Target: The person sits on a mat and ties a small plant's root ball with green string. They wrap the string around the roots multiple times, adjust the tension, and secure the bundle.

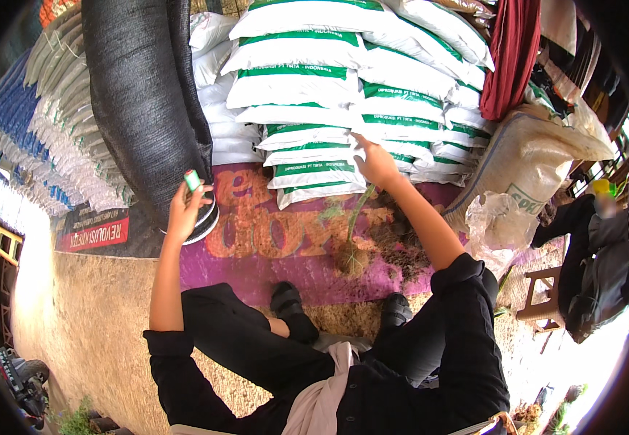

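Note:
My left hand (184,210) is raised beside the black rolled netting, its fingers closed around a small green cylinder (193,180) with a pale reddish end, perhaps a spool. My right hand (377,165) reaches forward in front of the stacked white-and-green sacks (311,174). Its fingers are bent together near the sack edges, and whatever they hold is too small or hidden to make out. Below that hand, a green plant stem (356,217) rises from a brown root clump (351,258) on the purple banner (256,272). The stem's upper end passes close under the hand.
A tall black mesh roll (144,94) stands at the left, with more stacked sacks (53,123) beyond it. On the right are a large woven sack (514,167), clear crumpled plastic (494,225) and a brown stool (540,299). Loose dark soil (401,250) lies on the banner.

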Demonstrator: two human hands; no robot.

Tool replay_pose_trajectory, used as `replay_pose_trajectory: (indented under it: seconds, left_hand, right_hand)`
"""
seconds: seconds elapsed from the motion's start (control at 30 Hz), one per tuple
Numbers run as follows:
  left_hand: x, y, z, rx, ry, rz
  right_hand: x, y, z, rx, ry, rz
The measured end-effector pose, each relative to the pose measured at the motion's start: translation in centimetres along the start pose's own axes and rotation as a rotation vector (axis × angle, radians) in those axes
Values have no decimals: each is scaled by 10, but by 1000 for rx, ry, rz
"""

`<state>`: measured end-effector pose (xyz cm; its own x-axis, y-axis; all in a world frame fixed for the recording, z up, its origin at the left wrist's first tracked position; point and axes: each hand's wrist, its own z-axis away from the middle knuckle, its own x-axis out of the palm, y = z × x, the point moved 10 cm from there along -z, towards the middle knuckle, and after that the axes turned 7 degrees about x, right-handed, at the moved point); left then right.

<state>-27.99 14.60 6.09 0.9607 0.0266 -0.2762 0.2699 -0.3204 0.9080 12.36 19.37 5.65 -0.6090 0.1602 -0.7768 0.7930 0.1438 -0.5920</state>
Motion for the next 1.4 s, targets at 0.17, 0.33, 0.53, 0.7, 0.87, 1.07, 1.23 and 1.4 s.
replay_pose_trajectory:
  seconds: [0.17,0.33,0.53,0.7,0.87,1.07,1.23,1.4]
  left_hand:
    - [73,26,-6,-110,-373,111]
    - [111,49,-1,-183,-584,215]
    - [141,70,-2,-204,-593,295]
    - [167,69,-2,-218,-582,397]
    - [169,52,2,-317,-510,346]
    - [163,49,-7,-259,-407,313]
    - [150,16,-33,-107,-200,205]
    - [149,29,-34,176,-127,-174]
  right_hand:
    - [-12,-34,11,-195,291,548]
    - [11,-18,1,10,-28,390]
    - [7,-51,19,-6,22,-88]
    - [77,-83,48,-36,-406,-904]
    - [109,-108,90,80,-741,-1346]
    - [89,-90,97,234,-653,-1089]
    - [57,-71,96,-8,-231,-850]
    - [13,-94,118,-245,-16,-465]
